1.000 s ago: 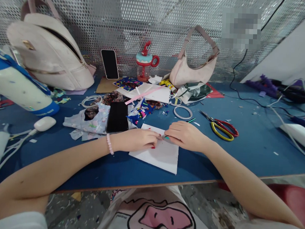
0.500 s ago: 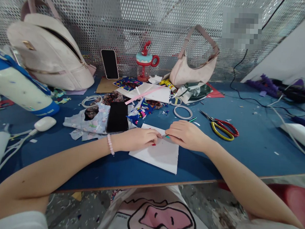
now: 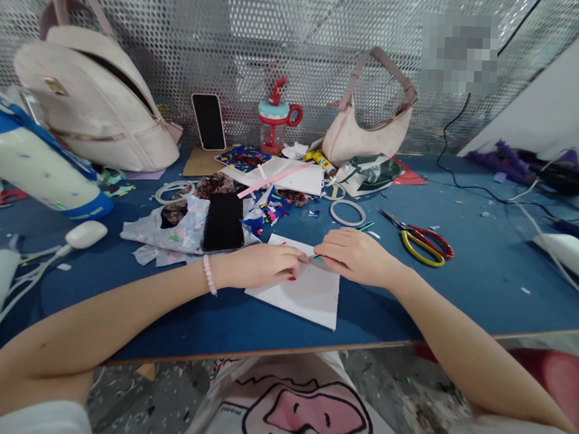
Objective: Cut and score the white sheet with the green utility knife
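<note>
A white sheet of paper (image 3: 310, 295) lies on the blue table (image 3: 458, 292) near its front edge. Both hands rest on the sheet's upper part, fingertips meeting. My left hand (image 3: 259, 265), a pink bead bracelet on its wrist, has its fingers curled and pinched together on the paper. My right hand (image 3: 353, 254) is closed around a thin green pen or tool (image 3: 364, 227), whose tip shows at the fingertips and whose end sticks out behind the hand. What the left fingers pinch is too small to name.
Red-and-yellow scissors (image 3: 424, 242) lie right of my hands. A black phone (image 3: 223, 221) sits on patterned cloth (image 3: 175, 229); tape rings (image 3: 347, 213), paper scraps, a glue stick, a cup (image 3: 274, 121), another phone (image 3: 208, 121), two bags (image 3: 91, 102) and cables crowd the back.
</note>
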Action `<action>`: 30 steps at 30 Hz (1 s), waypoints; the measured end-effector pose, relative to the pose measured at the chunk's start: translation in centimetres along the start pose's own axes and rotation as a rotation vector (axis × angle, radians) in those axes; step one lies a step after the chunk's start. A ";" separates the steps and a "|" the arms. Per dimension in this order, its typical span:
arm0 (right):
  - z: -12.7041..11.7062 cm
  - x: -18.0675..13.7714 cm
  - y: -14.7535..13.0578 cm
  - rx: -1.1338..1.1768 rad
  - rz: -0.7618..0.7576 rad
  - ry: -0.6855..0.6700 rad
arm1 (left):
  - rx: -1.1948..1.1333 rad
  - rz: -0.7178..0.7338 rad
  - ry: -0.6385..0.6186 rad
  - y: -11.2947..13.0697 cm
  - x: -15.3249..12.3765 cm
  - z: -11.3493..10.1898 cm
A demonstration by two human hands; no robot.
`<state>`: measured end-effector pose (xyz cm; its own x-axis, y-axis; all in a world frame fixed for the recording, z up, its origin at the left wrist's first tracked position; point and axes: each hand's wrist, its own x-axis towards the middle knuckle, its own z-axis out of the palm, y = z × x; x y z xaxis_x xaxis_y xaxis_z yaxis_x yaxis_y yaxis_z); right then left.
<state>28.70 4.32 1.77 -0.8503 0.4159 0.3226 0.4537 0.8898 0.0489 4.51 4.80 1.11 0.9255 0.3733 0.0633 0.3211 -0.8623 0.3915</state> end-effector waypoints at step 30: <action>-0.2 -0.1 0.0 -0.002 0.007 0.010 | 0.095 0.090 0.072 -0.8 0.1 0.9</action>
<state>28.83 4.30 1.97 -0.8444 0.4201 0.3324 0.4603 0.8864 0.0488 4.56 5.25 -0.02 0.9359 0.3132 0.1611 0.2576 -0.9207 0.2932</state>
